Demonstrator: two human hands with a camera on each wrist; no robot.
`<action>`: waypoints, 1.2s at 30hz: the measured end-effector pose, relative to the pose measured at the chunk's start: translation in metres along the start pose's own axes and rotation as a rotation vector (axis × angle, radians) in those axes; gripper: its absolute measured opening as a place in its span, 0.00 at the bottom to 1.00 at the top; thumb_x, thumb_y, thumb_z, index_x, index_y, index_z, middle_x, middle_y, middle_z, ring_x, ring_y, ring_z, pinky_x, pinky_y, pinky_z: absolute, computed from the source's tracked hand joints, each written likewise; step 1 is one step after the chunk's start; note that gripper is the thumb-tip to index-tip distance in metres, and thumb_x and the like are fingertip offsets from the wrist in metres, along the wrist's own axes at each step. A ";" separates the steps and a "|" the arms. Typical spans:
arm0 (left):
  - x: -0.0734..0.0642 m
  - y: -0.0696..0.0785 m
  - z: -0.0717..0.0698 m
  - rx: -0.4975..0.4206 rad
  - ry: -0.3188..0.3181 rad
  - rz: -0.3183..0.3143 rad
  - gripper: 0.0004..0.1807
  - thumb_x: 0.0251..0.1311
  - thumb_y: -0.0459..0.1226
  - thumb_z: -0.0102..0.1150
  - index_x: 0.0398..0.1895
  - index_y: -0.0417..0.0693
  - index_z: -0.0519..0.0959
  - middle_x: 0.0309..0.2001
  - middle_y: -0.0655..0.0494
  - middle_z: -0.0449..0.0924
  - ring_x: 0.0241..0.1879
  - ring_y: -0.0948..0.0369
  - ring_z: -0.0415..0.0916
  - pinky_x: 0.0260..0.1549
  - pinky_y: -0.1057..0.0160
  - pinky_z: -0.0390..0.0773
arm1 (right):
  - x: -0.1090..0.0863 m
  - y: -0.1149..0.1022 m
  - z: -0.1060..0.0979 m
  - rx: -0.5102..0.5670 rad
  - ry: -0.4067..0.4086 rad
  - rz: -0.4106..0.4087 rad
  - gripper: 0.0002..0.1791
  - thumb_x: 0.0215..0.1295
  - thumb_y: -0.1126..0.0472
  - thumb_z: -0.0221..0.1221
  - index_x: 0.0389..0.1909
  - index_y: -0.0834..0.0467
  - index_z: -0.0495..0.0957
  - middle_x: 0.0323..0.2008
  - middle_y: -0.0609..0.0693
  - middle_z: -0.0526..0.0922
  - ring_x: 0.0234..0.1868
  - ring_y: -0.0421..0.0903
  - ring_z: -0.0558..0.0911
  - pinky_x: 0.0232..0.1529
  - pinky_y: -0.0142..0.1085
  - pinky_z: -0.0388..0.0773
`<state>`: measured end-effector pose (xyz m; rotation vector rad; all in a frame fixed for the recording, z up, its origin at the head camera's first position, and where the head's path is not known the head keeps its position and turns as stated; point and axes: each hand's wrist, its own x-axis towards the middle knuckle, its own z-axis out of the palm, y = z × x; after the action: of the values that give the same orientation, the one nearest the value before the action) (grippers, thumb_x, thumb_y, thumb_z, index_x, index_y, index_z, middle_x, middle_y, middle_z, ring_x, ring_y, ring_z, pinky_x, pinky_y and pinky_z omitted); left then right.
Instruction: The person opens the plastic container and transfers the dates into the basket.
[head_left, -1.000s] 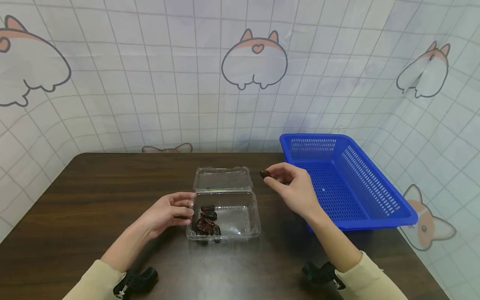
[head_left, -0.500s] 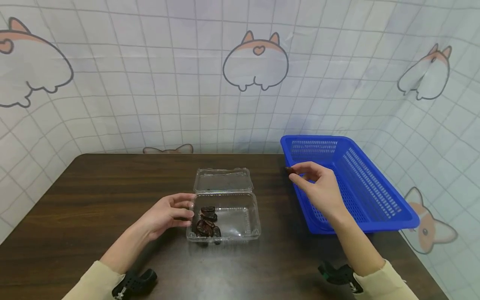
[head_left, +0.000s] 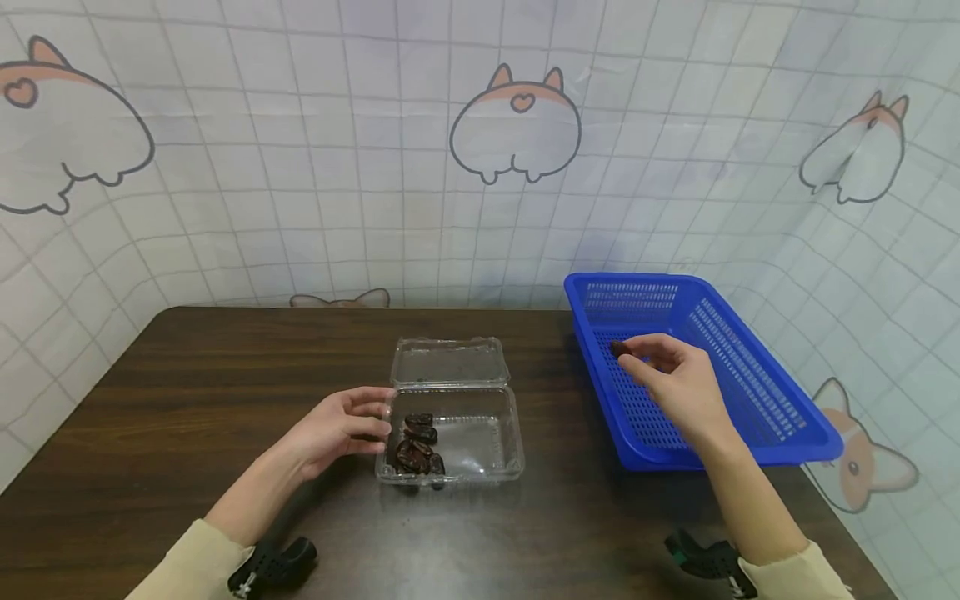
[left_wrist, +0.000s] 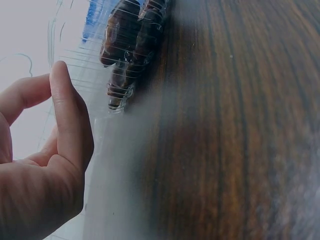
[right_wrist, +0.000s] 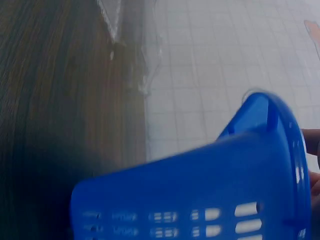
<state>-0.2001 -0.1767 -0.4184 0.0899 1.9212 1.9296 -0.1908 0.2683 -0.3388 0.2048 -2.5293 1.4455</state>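
Observation:
In the head view my right hand (head_left: 681, 385) pinches a dark brown date (head_left: 619, 348) between thumb and fingers, over the left part of a blue plastic basket (head_left: 757, 367). Left of centre, a clear plastic clamshell box (head_left: 480, 450) lies with its lid folded back. Several dates (head_left: 422, 435) are clustered along the box's left side. My left hand (head_left: 337, 429) rests its extended fingertips against the box's left wall. Through that wall, the left wrist view shows dates (left_wrist: 120, 35) close to the left thumb. Only bits of the right fingers appear in the right wrist view, beyond the basket's rim (right_wrist: 300, 185).
Everything stands on a dark wood-grain table (head_left: 225, 367). A white gridded cloth (head_left: 360, 183) with cartoon corgi prints hangs behind and at the sides. The basket's raised rim faces the box across a strip of bare tabletop.
My right hand has moved rightward with the date, from beside the box's lid, across the basket's left rim, to above its inside. The left hand has kept its place at the box.

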 end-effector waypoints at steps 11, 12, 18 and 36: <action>-0.003 0.001 0.004 -0.007 0.012 0.005 0.35 0.65 0.26 0.63 0.74 0.33 0.63 0.63 0.35 0.69 0.46 0.55 0.78 0.44 0.55 0.86 | -0.002 0.016 -0.018 -0.058 -0.014 0.038 0.21 0.73 0.49 0.64 0.56 0.61 0.82 0.45 0.52 0.85 0.37 0.48 0.81 0.28 0.35 0.81; -0.003 0.000 0.004 -0.006 0.011 0.003 0.35 0.66 0.26 0.63 0.74 0.33 0.63 0.63 0.35 0.69 0.46 0.55 0.78 0.44 0.55 0.86 | -0.002 0.016 -0.019 -0.072 -0.013 0.040 0.21 0.73 0.49 0.64 0.56 0.61 0.82 0.46 0.52 0.85 0.38 0.48 0.81 0.28 0.35 0.81; -0.001 -0.001 0.002 -0.003 0.015 -0.004 0.34 0.66 0.27 0.62 0.74 0.33 0.63 0.61 0.37 0.70 0.46 0.54 0.78 0.44 0.54 0.85 | -0.003 0.018 -0.023 -0.106 -0.015 0.055 0.22 0.73 0.48 0.63 0.56 0.61 0.82 0.47 0.57 0.84 0.39 0.49 0.82 0.28 0.36 0.81; 0.002 0.000 -0.001 0.009 0.012 -0.005 0.33 0.66 0.27 0.63 0.73 0.34 0.64 0.57 0.40 0.73 0.45 0.55 0.78 0.45 0.54 0.85 | 0.000 0.013 -0.017 -0.115 -0.046 0.038 0.21 0.74 0.48 0.62 0.54 0.60 0.82 0.48 0.56 0.84 0.42 0.53 0.82 0.33 0.36 0.83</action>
<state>-0.2018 -0.1768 -0.4193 0.0763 1.9357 1.9230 -0.1913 0.2898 -0.3408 0.1739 -2.6578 1.3179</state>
